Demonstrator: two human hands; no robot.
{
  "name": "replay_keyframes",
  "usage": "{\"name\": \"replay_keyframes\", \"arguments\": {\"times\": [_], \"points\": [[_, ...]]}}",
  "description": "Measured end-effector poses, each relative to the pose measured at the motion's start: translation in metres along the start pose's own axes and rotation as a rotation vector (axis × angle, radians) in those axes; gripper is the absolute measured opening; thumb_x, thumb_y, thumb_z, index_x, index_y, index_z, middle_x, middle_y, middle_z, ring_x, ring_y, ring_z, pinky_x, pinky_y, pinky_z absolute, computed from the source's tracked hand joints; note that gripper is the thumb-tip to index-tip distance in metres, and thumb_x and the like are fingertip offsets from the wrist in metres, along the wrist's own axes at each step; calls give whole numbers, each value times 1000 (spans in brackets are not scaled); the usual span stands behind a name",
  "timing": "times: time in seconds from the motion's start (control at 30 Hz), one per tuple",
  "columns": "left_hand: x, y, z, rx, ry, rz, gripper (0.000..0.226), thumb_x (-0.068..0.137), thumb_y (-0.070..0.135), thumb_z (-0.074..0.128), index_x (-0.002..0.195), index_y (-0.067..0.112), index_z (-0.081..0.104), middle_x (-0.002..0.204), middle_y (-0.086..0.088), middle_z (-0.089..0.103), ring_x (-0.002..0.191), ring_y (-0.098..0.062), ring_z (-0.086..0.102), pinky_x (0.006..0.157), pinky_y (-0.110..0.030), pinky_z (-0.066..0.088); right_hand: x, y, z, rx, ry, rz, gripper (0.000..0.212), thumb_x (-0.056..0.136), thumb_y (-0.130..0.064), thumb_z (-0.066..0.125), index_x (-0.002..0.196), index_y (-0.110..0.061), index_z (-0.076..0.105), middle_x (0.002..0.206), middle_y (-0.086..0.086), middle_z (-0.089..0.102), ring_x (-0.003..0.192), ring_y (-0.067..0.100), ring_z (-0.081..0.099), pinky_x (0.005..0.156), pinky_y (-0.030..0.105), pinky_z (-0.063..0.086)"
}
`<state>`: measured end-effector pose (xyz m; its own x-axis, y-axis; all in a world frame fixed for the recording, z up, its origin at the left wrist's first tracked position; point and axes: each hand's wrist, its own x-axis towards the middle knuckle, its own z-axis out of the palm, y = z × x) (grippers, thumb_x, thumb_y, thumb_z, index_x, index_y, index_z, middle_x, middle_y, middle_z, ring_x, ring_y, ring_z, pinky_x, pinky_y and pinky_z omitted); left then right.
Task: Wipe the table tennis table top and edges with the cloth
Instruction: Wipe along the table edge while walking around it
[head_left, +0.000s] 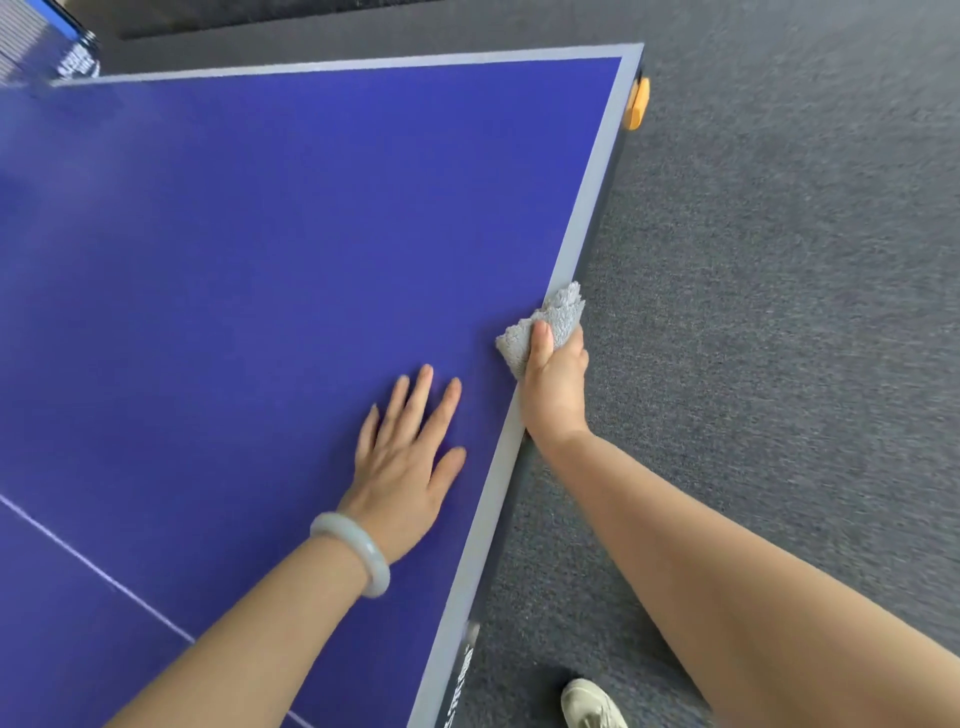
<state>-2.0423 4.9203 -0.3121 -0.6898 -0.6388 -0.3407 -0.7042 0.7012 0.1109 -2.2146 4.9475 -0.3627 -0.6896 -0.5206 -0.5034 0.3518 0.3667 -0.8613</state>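
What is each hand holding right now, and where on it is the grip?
The right hand grips the grey cloth by its bunched lower end, at the table's side edge. The left hand holds nothing, resting flat on the blue top.

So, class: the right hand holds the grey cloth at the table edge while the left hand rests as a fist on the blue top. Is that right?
Not quite. In the head view the left hand lies flat, fingers straight and spread, on the blue top, not as a fist. The right hand does hold the grey cloth at the table edge.
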Motion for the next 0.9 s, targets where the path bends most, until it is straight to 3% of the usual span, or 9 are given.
{"name": "replay_keyframes", "arguments": {"times": [0.23, 0.37, 0.47, 0.6, 0.7, 0.9], "points": [[-31, -16, 15, 40, -97, -29, 67, 105, 38, 20, 139, 34, -37, 149, 12, -46, 136, -8, -44, 115, -39, -23, -38, 24, 11, 40, 53, 23, 62, 105, -45, 32, 157, -17, 14, 160, 13, 24, 146, 27, 27, 113, 30, 21], [-31, -18, 8, -14, -155, 0, 69, 106, 30, 26, 137, 41, -35, 149, 14, -44, 136, -7, -43, 116, -40, -23, -146, 81, 17, 101, -23, -65, 68, 100, -49, 31, 158, -23, 9, 160, -1, 21, 149, 10, 18, 115, 18, 15], [-32, -18, 5, -56, -156, 25, 69, 106, 27, 28, 139, 43, -31, 151, 14, -41, 138, -8, -41, 116, -40, -23, -169, 94, 13, 55, -100, -86, 73, 97, -52, 31, 158, -21, 6, 160, -3, 17, 150, 9, 14, 113, 13, 11], [-31, -19, 5, -57, -155, 24, 69, 106, 28, 29, 140, 42, -30, 152, 14, -40, 139, -8, -40, 117, -42, -21, -95, 60, 12, 20, -49, -10, 62, 104, -38, 38, 154, -6, 19, 156, 15, 30, 144, 25, 31, 115, 26, 23], [-31, -19, 8, -57, -143, 24, 69, 106, 28, 29, 144, 41, -26, 154, 13, -37, 140, -9, -38, 117, -41, -20, -56, 32, 9, 96, 2, 37, 59, 105, -39, 38, 152, -7, 26, 153, 16, 36, 141, 27, 38, 115, 36, 28], [-33, -19, 10, -79, -105, 17, 67, 105, 27, 29, 152, 38, -17, 157, 12, -32, 144, -10, -32, 117, -42, -19, -167, 90, 23, 88, 15, -49, 65, 102, -44, 38, 157, -18, 16, 156, 11, 31, 143, 20, 29, 113, 26, 23]]}}
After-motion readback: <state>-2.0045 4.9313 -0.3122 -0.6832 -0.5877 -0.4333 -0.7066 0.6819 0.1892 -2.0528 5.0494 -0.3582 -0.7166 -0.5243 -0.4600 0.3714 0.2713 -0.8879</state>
